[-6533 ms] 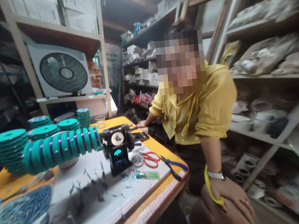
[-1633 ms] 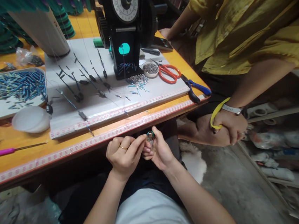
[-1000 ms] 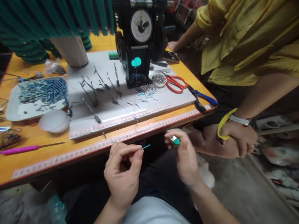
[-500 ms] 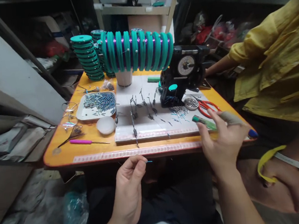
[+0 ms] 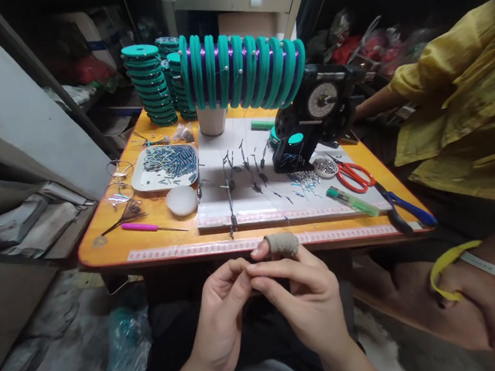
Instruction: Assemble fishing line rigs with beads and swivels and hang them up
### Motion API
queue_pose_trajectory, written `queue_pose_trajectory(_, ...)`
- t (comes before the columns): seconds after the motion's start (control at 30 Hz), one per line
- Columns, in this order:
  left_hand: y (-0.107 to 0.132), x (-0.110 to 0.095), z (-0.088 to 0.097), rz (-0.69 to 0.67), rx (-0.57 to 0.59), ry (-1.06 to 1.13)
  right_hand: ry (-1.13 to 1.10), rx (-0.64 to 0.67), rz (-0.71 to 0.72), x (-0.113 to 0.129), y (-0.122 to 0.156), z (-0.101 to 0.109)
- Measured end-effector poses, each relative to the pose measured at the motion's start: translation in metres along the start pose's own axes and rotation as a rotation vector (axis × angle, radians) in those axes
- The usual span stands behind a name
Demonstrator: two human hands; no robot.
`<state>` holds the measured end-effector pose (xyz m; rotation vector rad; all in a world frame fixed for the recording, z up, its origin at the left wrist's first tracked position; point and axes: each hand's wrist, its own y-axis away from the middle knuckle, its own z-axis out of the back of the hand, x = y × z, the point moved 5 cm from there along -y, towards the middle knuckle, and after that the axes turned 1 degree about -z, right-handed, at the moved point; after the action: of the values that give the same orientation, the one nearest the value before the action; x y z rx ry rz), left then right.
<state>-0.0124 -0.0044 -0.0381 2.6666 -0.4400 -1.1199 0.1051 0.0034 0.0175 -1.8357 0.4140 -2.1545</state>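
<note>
My left hand (image 5: 218, 313): lower centre of the frame, fingertips meeting those of my right hand (image 5: 310, 293); whatever lies between them is hidden.
Finger wrap (image 5: 283, 244): grey-beige, around one of my right fingers.
Ruler strip (image 5: 218, 247): along the table's (image 5: 104, 240) near edge, just beyond my hands.
Teal spools (image 5: 238, 69): in a row across upper centre, purple line (image 5: 217, 66) between them.
Black winding machine (image 5: 307, 124): right of that row, round dial (image 5: 322, 100) facing me.
White tray (image 5: 140, 181): left of centre, heaped with small blue tubes (image 5: 175, 160).
Right of centre: green lighter (image 5: 352, 201), red-handled scissors (image 5: 357, 169), blue-handled pliers (image 5: 407, 208).
Co-worker: yellow shirt (image 5: 459, 72), right edge.
</note>
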Motion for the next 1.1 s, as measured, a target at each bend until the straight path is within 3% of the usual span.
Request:
queue_pose_trajectory(0.3,0.001,-0.004,0.003,-0.043,0.002,-0.003,0.072,-0.001,0.027,0.003,0.000,-0.006)
queue_pose_trajectory(0.43,0.001,-0.006,0.004,-0.058,-0.025,-0.003,-0.014,-0.036,0.040,0.006,0.000,0.000)
queue_pose_trajectory(0.63,-0.001,-0.006,0.002,-0.081,-0.010,-0.055,-0.036,-0.005,-0.077,-0.012,0.006,0.003)
queue_pose_trajectory(0.8,-0.003,-0.002,0.002,-0.125,0.017,-0.135,-0.058,-0.028,-0.064,-0.014,0.007,0.001)
queue_pose_trajectory(0.93,-0.004,-0.007,0.005,-0.264,-0.007,-0.359,0.044,-0.063,-0.022,-0.009,0.006,0.006)
queue_pose_trajectory(1.1,0.004,-0.026,0.000,-0.651,-0.054,-0.794,0.437,-0.045,0.187,0.001,0.010,0.010)
